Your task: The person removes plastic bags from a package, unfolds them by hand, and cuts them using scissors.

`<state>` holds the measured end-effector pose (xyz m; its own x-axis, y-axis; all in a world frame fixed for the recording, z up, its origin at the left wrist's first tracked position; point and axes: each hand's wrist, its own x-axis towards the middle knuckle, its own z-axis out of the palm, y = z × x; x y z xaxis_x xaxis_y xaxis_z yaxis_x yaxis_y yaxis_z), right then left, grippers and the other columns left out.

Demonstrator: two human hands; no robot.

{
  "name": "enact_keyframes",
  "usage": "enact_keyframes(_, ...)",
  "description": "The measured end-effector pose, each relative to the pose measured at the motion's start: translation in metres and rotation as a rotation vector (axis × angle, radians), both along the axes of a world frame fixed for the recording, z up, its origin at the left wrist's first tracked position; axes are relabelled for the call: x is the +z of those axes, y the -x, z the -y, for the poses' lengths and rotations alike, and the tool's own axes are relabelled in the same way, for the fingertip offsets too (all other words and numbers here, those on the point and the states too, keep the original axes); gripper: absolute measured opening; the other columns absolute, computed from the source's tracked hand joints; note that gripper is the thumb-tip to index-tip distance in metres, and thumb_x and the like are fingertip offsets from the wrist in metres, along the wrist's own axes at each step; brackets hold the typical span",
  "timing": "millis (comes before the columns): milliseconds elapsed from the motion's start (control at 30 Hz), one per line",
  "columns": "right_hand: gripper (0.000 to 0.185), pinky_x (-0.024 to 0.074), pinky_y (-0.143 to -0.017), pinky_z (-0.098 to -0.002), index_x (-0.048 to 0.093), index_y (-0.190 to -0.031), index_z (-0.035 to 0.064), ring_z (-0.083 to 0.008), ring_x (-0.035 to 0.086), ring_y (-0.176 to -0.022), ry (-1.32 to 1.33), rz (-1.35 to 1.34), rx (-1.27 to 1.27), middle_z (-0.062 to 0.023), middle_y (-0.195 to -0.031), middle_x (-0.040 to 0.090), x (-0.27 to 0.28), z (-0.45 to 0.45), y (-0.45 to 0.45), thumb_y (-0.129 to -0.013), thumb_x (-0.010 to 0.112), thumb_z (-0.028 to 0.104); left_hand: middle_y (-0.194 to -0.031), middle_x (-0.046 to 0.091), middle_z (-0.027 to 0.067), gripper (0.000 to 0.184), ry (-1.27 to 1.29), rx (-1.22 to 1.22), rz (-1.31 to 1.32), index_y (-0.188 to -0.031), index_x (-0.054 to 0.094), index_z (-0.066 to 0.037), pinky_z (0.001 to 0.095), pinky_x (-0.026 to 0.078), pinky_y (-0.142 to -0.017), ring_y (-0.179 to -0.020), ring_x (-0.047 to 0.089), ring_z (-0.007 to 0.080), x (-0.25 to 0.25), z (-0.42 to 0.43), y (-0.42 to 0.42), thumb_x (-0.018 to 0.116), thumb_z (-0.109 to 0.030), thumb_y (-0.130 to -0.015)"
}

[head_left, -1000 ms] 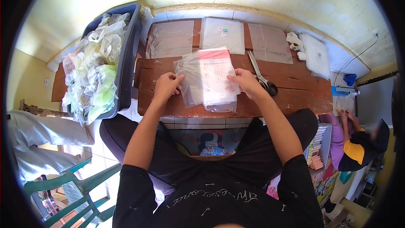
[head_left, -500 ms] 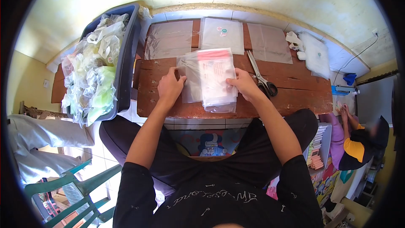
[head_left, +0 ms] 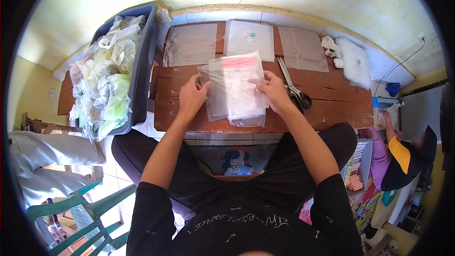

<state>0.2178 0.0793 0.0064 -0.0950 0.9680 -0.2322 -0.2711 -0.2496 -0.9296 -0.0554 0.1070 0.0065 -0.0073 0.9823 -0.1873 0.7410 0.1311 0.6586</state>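
Note:
A stack of clear plastic bags with a red band and red print lies near the front edge of the brown wooden table. My left hand is at the left edge of some loose clear bags, its thumb and fingers pinched on their edge. My right hand holds the right side of the stack between thumb and fingers. Scissors with black handles lie just right of my right hand.
Flat clear bags lie along the table's back. A grey bin full of crumpled bags stands left. More bags lie back right. A green chair and seated person flank the table.
My left hand has moved slightly right from its earlier place, and the loose bags have shifted and spread beside the stack. The person at the right has leaned and moved their arms.

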Motion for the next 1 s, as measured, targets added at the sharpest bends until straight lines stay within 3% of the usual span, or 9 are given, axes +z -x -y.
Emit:
enact_keyframes(67,0.042,0.0554,-0.082,-0.0301,0.045,-0.132,-0.0049,-0.0177,0.067,-0.091,-0.014,-0.078,0.002,-0.0179,-0.114,0.066,0.013,0.0,-0.003,-0.091,0.053,-0.006,-0.103,0.068,0.0181,0.066,0.003,0.033,0.154,-0.136,0.049,-0.002,0.0389,0.052,-0.084,-0.094,0.067,0.0291,-0.001,-0.002,-0.002,0.071,-0.037,-0.085)
enact_keyframes(133,0.043,0.0549,-0.086,-0.0305,0.044,-0.133,-0.0046,-0.0182,0.067,-0.095,-0.026,-0.155,0.002,-0.0182,-0.117,0.066,0.027,0.0,-0.007,-0.091,0.053,-0.006,-0.111,0.066,0.0153,0.067,-0.024,0.225,0.632,-0.135,0.046,0.007,0.0335,0.051,-0.086,-0.099,0.065,0.0223,-0.008,-0.003,-0.009,0.066,-0.039,-0.091)
enact_keyframes(200,0.047,0.0497,-0.098,-0.0333,0.04,-0.137,-0.0026,-0.021,0.062,-0.111,-0.062,-0.231,0.055,-0.0187,-0.126,0.061,0.034,0.0,-0.013,-0.093,0.055,-0.002,-0.117,0.063,0.0148,0.065,0.052,0.204,0.78,-0.135,0.046,0.007,0.0338,0.049,-0.09,-0.104,0.063,0.022,-0.009,-0.005,-0.007,0.063,-0.041,-0.094)
enact_keyframes(333,0.048,0.0488,-0.099,-0.0338,0.039,-0.139,-0.0019,-0.0212,0.061,-0.113,-0.098,-0.305,0.099,-0.0182,-0.129,0.06,0.042,0.002,-0.017,-0.094,0.056,0.0,-0.128,0.058,0.0149,0.062,0.365,0.079,1.196,-0.133,0.048,0.003,0.0335,0.045,-0.097,-0.116,0.057,0.0214,-0.001,0.0,-0.007,0.057,-0.046,-0.097)
enact_keyframes(567,0.047,0.0518,-0.096,-0.0332,0.041,-0.139,-0.0001,-0.0202,0.061,-0.112,-0.172,-0.452,0.189,-0.0146,-0.128,0.06,0.063,0.013,-0.011,-0.094,0.055,0.0,-0.137,0.053,0.0137,0.066,0.46,0.002,1.28,-0.14,0.041,0.0,0.0396,0.038,-0.107,-0.124,0.051,0.023,0.002,0.011,-0.017,0.046,-0.052,-0.1)
enact_keyframes(667,0.047,0.0529,-0.094,-0.0353,0.041,-0.14,-0.0002,-0.023,0.063,-0.11,-0.2,-0.494,0.221,-0.0176,-0.128,0.059,0.069,0.02,-0.011,-0.095,0.054,0.0,-0.137,0.052,0.0124,0.065,0.28,-0.027,1.268,-0.14,0.042,-0.001,0.0419,0.035,-0.11,-0.127,0.049,0.0244,0.004,0.012,-0.02,0.048,-0.051,-0.099)
enact_keyframes(767,0.047,0.0537,-0.091,-0.0372,0.04,-0.14,-0.0007,-0.0256,0.065,-0.105,-0.198,-0.5,0.237,-0.02,-0.126,0.061,0.068,0.022,-0.013,-0.094,0.052,-0.001,-0.139,0.051,0.0122,0.063,0.246,-0.152,1.488,-0.14,0.043,-0.002,0.0433,0.032,-0.111,-0.128,0.048,0.0259,0.015,0.014,-0.018,0.05,-0.049,-0.098)
enact_keyframes(867,0.046,0.0546,-0.088,-0.0369,0.044,-0.138,-0.0011,-0.0253,0.067,-0.099,-0.18,-0.438,0.258,-0.0187,-0.12,0.064,0.059,0.019,-0.015,-0.093,0.054,-0.001,-0.129,0.058,0.012,0.049,0.354,-0.275,1.704,-0.134,0.049,0.001,0.0389,0.04,-0.105,-0.118,0.056,0.0236,0.023,0.013,-0.012,0.052,-0.035,-0.101)
enact_keyframes(1000,0.041,0.0551,-0.085,-0.0353,0.051,-0.129,-0.0019,-0.0235,0.068,-0.094,-0.164,-0.223,0.257,-0.016,-0.107,0.068,0.052,0.015,-0.015,-0.09,0.063,0.002,-0.11,0.066,0.009,0.033,0.135,-0.086,1.469,-0.119,0.059,0.002,0.0325,0.048,-0.089,-0.098,0.063,0.0169,0.035,0.008,-0.006,0.065,-0.019,-0.094)
